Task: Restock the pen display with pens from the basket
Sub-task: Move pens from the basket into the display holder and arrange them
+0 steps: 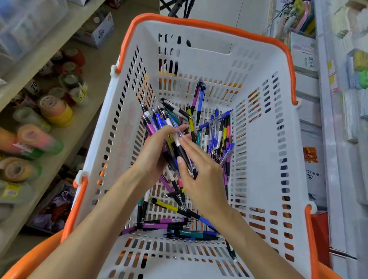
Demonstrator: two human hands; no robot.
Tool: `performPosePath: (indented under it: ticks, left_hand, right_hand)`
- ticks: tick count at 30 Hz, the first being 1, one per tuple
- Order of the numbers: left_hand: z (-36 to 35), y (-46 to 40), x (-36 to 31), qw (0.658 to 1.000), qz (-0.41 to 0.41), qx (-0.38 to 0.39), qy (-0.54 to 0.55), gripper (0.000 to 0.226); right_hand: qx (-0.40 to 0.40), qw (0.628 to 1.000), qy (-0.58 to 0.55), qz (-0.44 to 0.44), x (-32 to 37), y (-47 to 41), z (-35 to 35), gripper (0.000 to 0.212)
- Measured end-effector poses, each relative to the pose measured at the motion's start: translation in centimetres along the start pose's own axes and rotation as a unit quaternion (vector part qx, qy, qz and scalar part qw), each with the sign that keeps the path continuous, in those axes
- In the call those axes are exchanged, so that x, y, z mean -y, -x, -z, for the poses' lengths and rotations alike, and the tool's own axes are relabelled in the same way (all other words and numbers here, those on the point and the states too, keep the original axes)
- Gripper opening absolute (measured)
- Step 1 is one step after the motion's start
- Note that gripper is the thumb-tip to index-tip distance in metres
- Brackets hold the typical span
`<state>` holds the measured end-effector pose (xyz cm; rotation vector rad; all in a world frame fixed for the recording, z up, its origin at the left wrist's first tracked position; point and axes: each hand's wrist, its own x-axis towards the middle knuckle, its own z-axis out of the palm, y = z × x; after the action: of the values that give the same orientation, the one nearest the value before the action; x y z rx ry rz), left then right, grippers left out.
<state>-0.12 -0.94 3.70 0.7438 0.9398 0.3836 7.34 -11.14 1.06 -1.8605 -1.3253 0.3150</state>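
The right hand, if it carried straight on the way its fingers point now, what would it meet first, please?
The right hand points up-left at the bunch of pens gripped by the left hand. Its fingertips already seem to touch a black-and-white pen in that bunch, though depth is unclear.

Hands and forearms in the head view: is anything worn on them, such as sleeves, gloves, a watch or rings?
Nothing worn shows. The left hand and right hand are bare, without gloves, visible rings or watch. Both forearms are uncovered to the frame's lower edge; no sleeve enters view. Fingernails look short and unpainted.
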Motion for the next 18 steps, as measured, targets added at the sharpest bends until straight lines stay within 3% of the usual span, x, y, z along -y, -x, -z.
performPosePath:
  ticks: [5,8,10,13,16,18]
  left_hand:
    - [0.5,0.5,0.1,0.997,-0.009,-0.016,-0.069,0.025]
    - [0.6,2.5,-1.3,0.991,0.050,0.034,-0.115,0.032]
    - [0.2,4.1,-2.4,0.982,0.090,0.084,-0.144,0.023]
    - [-0.2,6.9,-3.7,0.965,0.126,0.122,-0.192,0.012]
    - [0.5,10.1,-4.4,0.955,0.192,0.159,-0.159,0.020]
    - [1.6,12.6,-4.7,0.961,0.193,0.153,-0.124,0.025]
  right_hand:
    - [0.059,0.978,-0.156,-0.124,0.6,-0.7,2.4,0.036]
    - [-0.030,0.947,-0.238,-0.213,1.5,-1.7,4.1,0.036]
    - [-0.046,0.938,-0.240,-0.246,2.2,-2.8,5.2,0.033]
    - [0.048,0.934,-0.247,-0.253,4.3,-4.7,6.2,0.030]
    - [0.184,0.908,-0.269,-0.263,8.0,-6.3,6.6,0.027]
    - [0.277,0.884,-0.265,-0.268,11.0,-7.0,6.3,0.030]
